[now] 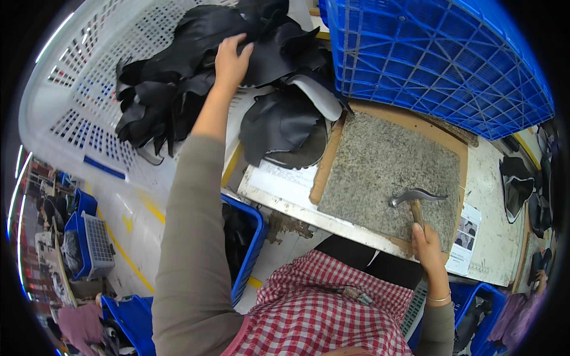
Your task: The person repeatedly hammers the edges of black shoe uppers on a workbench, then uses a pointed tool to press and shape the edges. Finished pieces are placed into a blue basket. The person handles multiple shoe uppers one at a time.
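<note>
Your left hand (231, 59) is stretched far up into the upper middle of the frame, palm down and fingers spread loosely over the heap of black cut leather pieces (178, 83) that fills the white perforated plastic basket (71, 89) at the upper left. The fingertips lie on the top piece but have not closed round it, so the hand is resting there, not gripping. The heap runs from just under your fingers down and left toward the basket's wall, and a further curled black leather piece with a pale underside (285, 118) spills out to the lower right of the hand, toward the bench. Your right hand (427, 246) sits low at the right of the frame, fingers wrapped tight on the wooden handle of a small steel-headed hammer (415, 199). The handle's long axis points almost straight up the frame, the head lying crosswise on the speckled grey stone slab (380, 172) set in its brown wooden frame. That slab lies between your two hands, nearer the right one, and the leather is well apart from the hammer; only the left hand is within reach of it. A blue plastic lattice crate (439, 59) stands behind the slab at the upper right.
</note>
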Demonstrator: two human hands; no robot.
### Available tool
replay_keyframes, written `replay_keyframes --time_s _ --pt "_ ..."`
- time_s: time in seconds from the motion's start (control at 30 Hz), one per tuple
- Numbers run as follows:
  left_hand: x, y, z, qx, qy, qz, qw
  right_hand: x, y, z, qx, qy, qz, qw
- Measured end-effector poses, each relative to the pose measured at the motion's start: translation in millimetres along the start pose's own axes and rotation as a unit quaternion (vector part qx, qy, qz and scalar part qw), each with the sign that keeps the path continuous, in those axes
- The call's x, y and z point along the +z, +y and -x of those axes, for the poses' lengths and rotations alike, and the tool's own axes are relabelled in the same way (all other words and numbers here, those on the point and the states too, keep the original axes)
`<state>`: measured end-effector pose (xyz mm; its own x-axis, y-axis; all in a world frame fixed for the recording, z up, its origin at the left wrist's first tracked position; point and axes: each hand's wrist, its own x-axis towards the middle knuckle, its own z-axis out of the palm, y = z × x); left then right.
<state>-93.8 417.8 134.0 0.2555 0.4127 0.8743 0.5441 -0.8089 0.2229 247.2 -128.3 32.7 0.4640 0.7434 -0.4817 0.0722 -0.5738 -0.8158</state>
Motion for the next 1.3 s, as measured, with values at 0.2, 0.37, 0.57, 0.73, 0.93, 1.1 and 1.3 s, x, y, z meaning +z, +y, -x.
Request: replay_keyframes --time_s 0.2,0.37,0.57,0.73,0.93,1.1,1.3 --pt "102.6 -58.7 -70.5 -0.303 -0.385 -0.138 0.861 -8.4 2.7 -0.6 -0.024 -0.021 -0.013 0.999" --pt "13.9 60.6 -59.3 -0.236 -0.194 -0.265 0.915 -9.4 2.9 3.0 -0.105 -0.009 0.097 0.99" --pt "-118.3 201.4 10.6 0.142 0.18 -0.149 0.962 2.3 7.4 33.2 -0.193 -0.02 0.2 0.96" --pt "-51.4 270.6 51.3 0.223 0.038 -0.102 0.969 10.8 12.3 55.5 -0.27 0.047 0.19 0.943" --pt "6.0 364.5 166.8 0.295 -0.264 -0.111 0.911 -5.7 27.4 71.1 -0.256 0.14 0.226 0.929" --pt "12.6 341.3 185.8 -0.003 -0.406 -0.015 0.914 -19.4 -3.0 69.3 -0.307 0.176 0.277 0.893" --pt "18.6 313.6 179.5 -0.072 -0.417 0.17 0.89 -3.4 -47.8 20.0 -0.281 0.154 0.418 0.85"
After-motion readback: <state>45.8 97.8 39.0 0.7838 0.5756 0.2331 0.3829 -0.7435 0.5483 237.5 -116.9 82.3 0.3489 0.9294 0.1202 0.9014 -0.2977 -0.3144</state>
